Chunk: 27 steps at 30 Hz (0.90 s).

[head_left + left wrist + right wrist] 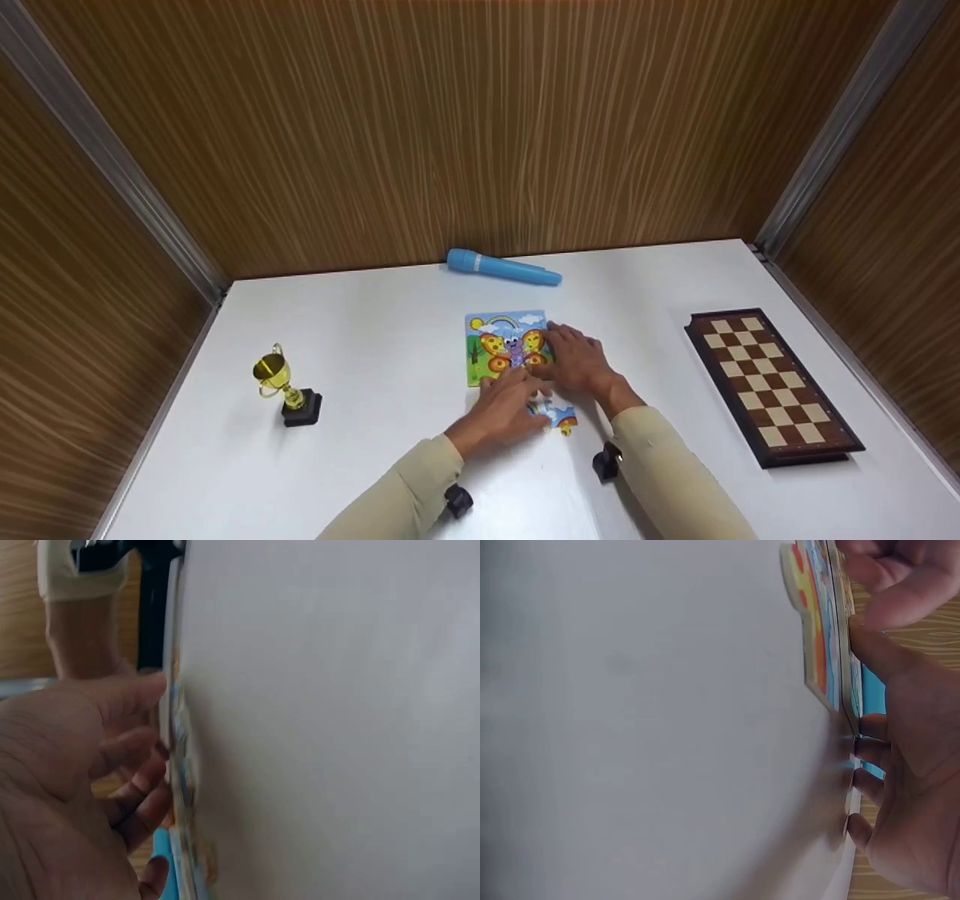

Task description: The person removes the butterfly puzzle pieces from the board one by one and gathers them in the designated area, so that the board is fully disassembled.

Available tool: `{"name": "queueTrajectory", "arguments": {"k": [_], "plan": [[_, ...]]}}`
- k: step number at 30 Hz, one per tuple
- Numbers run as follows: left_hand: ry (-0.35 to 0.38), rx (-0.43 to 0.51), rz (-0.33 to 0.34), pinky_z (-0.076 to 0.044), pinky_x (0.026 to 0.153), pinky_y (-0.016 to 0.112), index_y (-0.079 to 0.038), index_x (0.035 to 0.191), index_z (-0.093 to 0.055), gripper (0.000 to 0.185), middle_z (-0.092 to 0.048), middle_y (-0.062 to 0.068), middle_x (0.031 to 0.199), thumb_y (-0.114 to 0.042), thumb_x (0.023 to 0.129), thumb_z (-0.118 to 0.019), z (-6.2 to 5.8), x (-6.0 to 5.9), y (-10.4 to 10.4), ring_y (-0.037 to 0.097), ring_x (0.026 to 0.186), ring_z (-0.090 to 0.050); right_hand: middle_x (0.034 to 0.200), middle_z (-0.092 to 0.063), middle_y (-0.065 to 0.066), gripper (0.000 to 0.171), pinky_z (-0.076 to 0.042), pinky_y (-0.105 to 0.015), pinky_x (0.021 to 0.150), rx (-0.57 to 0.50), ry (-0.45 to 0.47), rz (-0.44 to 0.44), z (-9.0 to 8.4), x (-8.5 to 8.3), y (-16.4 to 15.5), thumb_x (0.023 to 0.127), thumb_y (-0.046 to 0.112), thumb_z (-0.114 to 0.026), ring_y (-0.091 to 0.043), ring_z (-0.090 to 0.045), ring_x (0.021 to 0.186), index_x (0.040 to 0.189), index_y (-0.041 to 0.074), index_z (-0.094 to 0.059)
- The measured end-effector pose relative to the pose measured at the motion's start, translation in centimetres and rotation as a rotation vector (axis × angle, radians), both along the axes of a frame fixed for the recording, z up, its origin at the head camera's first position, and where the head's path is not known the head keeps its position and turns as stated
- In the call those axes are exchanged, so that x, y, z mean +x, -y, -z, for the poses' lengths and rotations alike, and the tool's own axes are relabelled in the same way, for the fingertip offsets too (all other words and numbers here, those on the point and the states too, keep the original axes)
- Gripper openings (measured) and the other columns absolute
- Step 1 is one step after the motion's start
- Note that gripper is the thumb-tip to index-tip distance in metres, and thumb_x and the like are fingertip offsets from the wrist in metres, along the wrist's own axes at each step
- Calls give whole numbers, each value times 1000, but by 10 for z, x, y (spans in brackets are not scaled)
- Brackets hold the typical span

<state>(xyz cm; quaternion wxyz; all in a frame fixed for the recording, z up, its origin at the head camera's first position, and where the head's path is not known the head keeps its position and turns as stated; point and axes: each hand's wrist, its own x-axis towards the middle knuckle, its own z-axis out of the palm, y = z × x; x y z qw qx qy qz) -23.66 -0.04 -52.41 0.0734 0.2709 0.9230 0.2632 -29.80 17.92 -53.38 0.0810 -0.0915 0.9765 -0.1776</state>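
A colourful butterfly puzzle board (504,337) lies flat in the middle of the white table (360,330). My right hand (571,357) rests on the board's right edge with its fingers laid over it. My left hand (511,397) touches the board's near edge with its fingertips. A loose blue-and-white puzzle piece (559,414) lies on the table just right of my left hand, partly hidden by it. The left wrist view shows my left hand (97,765) with loosely bent fingers against the puzzle's edge (182,757). The right wrist view shows my right hand (907,787) beside the loose puzzle piece (816,637).
A blue cylindrical torch-like object (501,268) lies at the table's far edge by the wooden wall. A small gold trophy (286,384) stands at the left. A folded chessboard (772,384) lies at the right. Wooden walls close in three sides.
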Motion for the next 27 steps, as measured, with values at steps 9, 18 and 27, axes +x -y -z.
{"name": "queueTrajectory", "arguments": {"k": [9,18,27], "plan": [[36,122,-198,-33,92,47,-21,116,-64,31,-61,0,106,-29,87,-67,-9,-46,17,17,104,-52,160,-26,-8,82,-18,-59,114,-26,13,19,0,-1,0,84,62,-60,-34,-20,148,149,18,-37],[91,34,-380,-34,101,47,-16,126,-59,42,-50,3,116,-31,88,-67,1,-76,43,22,112,-44,161,-22,-7,81,-15,-59,116,-44,34,20,0,-1,2,85,60,-60,-33,-17,149,150,20,-34],[128,-27,-384,-31,105,47,-15,135,-55,52,-46,4,130,-33,88,-68,7,-84,53,22,121,-40,162,-20,-9,82,-14,-59,116,-46,37,-3,1,3,1,87,60,-58,-34,-14,150,152,18,-30]]}}
